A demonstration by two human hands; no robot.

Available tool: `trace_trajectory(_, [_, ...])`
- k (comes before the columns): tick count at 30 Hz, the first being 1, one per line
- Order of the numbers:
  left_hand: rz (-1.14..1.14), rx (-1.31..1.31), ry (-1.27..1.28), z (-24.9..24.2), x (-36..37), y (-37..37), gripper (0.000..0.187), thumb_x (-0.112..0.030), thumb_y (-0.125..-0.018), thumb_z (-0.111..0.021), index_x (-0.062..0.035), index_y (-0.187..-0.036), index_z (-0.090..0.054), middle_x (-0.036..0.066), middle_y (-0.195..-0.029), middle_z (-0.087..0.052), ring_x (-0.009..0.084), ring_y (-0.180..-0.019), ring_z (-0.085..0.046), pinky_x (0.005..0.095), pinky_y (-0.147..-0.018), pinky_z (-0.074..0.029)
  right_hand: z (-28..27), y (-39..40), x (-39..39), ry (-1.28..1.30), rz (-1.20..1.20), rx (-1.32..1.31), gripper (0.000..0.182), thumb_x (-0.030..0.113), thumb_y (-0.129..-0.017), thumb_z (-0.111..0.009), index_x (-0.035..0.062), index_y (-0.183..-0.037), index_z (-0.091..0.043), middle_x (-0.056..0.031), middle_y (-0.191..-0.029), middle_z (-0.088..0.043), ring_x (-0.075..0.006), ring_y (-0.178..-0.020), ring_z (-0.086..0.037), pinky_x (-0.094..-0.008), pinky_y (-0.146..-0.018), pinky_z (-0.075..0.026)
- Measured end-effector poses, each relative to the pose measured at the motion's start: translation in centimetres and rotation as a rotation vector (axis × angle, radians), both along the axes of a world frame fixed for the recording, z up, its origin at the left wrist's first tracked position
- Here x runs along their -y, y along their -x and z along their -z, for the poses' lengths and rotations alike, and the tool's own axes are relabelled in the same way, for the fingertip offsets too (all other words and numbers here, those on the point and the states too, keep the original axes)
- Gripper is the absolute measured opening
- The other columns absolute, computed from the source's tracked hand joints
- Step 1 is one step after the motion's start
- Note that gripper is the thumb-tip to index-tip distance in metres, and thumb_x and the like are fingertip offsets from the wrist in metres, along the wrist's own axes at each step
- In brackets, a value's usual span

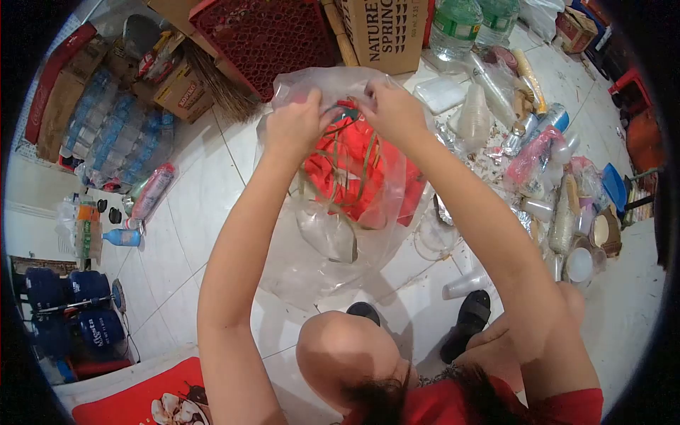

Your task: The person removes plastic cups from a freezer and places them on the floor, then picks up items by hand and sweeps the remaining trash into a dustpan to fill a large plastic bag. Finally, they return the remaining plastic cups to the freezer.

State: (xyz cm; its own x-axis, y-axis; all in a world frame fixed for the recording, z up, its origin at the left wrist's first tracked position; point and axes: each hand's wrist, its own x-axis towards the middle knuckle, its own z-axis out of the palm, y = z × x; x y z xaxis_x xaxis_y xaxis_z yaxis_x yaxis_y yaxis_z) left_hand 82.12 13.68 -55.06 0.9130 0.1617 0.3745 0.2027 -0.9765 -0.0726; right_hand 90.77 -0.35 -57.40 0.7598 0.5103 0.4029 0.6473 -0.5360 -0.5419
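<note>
A large clear plastic bag (283,265) stands on the floor before my knees. At the left of its mouth, my left hand (296,126) is closed on the plastic, fingers curled inward. Across the opening, my right hand (394,115) pinches the other side of the rim. Bright red material (372,173) fills the upper part of the bag, with thin greenish-brown strips (336,170) looped over it. Between my hands shows a small green and red piece (347,106), too small to name. A pale, crumpled item (329,230) shows through the lower plastic.
Plastic cups, wrappers and scraps (538,170) lie scattered on the right. A red crate (262,42), a Nature's Spring carton (382,35) and large water bottles (453,28) stand behind the bag. A broom (219,85) and packed bottles (120,127) are left. A clear cup (465,285) lies near my foot.
</note>
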Motion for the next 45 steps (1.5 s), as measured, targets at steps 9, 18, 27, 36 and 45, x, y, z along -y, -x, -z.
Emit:
trace_trajectory(9, [0.332, 0.071, -0.156, 2.6, -5.7, -0.5, 0.014, -0.025, -0.074, -0.050, -0.0147, -0.067, -0.058, 0.007, -0.057, -0.055, 0.0223, -0.051, -0.053, 0.0323, -0.044, -0.042, 3.3, 2.2, 3.6, -0.030, -0.369, 0.112, 0.020, 0.024, -0.075, -0.049, 0.0058, -0.065, -0.051, -0.0130, -0.059, -0.051, -0.0292, -0.056, -0.051, -0.0363, -0.049, -0.040])
trace_trajectory(18, [-0.085, 0.056, -0.257, 2.2, -15.9, 5.1, 0.021, -0.027, -0.078, -0.045, -0.0124, -0.069, -0.058, 0.010, -0.060, -0.055, 0.0270, -0.054, -0.053, 0.0368, -0.048, -0.042, 5.5, -0.4, 10.5, -0.101, -0.282, 0.174, 0.012, 0.016, -0.067, -0.057, 0.0057, -0.065, -0.050, -0.0094, -0.060, -0.052, -0.0249, -0.055, -0.052, -0.0340, -0.047, -0.041])
trace_trajectory(27, [-0.319, 0.021, -0.304, 3.9, -25.5, 14.1, 0.026, -0.028, -0.081, -0.038, -0.0111, -0.083, -0.058, 0.014, -0.072, -0.056, 0.0297, -0.064, -0.054, 0.0375, -0.053, -0.043, 8.0, -4.0, 15.9, 0.129, -0.095, 0.159, 0.007, 0.016, -0.066, -0.055, 0.0088, -0.067, -0.056, -0.0108, -0.062, -0.054, -0.0258, -0.058, -0.054, -0.0352, -0.053, -0.043])
trace_trajectory(36, [0.045, 0.086, -0.011, -2.6, -11.6, 6.0, 0.045, -0.028, -0.065, -0.060, -0.0060, -0.101, -0.046, 0.017, -0.115, -0.039, 0.0320, -0.105, -0.036, 0.0372, -0.085, -0.031, 1.8, 0.4, 11.5, -0.119, 0.081, -0.109, 0.013, 0.020, -0.073, -0.049, 0.0097, -0.079, -0.054, -0.0143, -0.070, -0.053, -0.0311, -0.060, -0.051, -0.0381, -0.055, -0.041])
trace_trajectory(45, [-0.072, -0.663, -0.099, 4.0, -8.9, 1.5, 0.018, -0.012, -0.061, -0.058, -0.0176, -0.078, -0.059, 0.012, -0.110, -0.043, 0.0289, -0.097, -0.045, 0.0406, -0.075, -0.039, -0.7, 0.8, 11.6, 0.264, -0.131, -0.064, 0.029, 0.001, -0.067, -0.043, 0.0180, -0.084, -0.059, -0.0101, -0.071, -0.046, -0.0262, -0.071, -0.050, -0.0342, -0.062, -0.040])
